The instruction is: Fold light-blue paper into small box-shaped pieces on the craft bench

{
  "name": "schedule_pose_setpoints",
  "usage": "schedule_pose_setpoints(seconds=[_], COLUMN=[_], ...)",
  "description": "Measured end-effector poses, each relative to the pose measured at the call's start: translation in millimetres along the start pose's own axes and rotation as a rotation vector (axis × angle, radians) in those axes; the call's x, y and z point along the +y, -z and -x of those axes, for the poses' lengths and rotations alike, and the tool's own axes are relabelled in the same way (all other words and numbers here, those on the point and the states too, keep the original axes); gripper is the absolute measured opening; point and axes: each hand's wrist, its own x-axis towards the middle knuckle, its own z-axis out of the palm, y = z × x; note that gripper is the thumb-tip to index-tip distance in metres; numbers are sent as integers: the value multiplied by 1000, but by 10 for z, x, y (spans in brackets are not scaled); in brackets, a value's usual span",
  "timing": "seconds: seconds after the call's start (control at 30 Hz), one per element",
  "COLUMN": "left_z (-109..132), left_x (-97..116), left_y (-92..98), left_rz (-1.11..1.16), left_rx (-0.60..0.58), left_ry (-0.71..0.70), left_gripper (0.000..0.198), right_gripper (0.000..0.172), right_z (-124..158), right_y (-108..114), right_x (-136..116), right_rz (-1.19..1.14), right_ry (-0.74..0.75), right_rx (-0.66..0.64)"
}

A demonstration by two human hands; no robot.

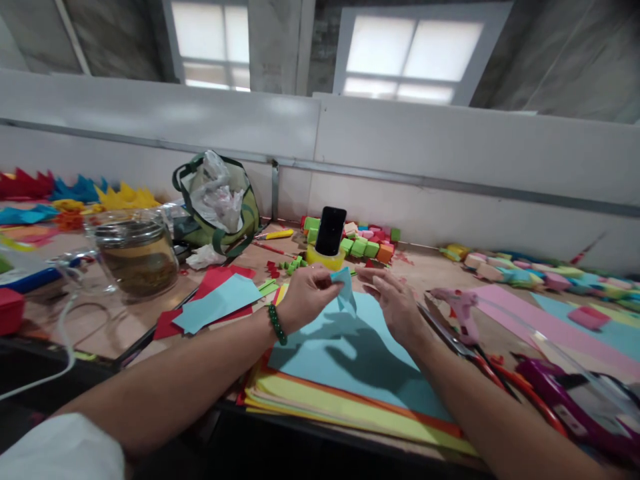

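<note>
My left hand (306, 293), with a green bead bracelet on the wrist, pinches a small folded piece of light blue paper (344, 288) and holds it above the table. Just right of the piece, my right hand (395, 301) hovers with its fingers stretched out and apart, holding nothing. Under both hands lies a stack of large coloured sheets (350, 373), with a light blue sheet on top and yellow, orange and red ones beneath.
A black phone (331, 231) stands in a yellow holder, with small coloured paper cubes (367, 245) behind it. At left are a glass jar (136, 253) and a green bag (220, 200). A pink glue gun (461, 308), red-handled scissors (493, 373) and pink paper strips lie at right.
</note>
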Motion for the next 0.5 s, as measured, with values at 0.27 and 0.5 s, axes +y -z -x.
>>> schedule_pose_setpoints(seconds=[0.27,0.5], left_z=[150,168], left_x=[113,106], left_y=[-61,-54], left_rz=[-310,-255], left_rx=[-172,-143], left_ry=[-351,-444], left_gripper=[9,12], right_gripper=[7,4], right_z=[162,154], right_y=[-133,-107], right_x=[-177,-224], right_rz=[219,167], right_ry=[288,357], right_rx=[-46,-79])
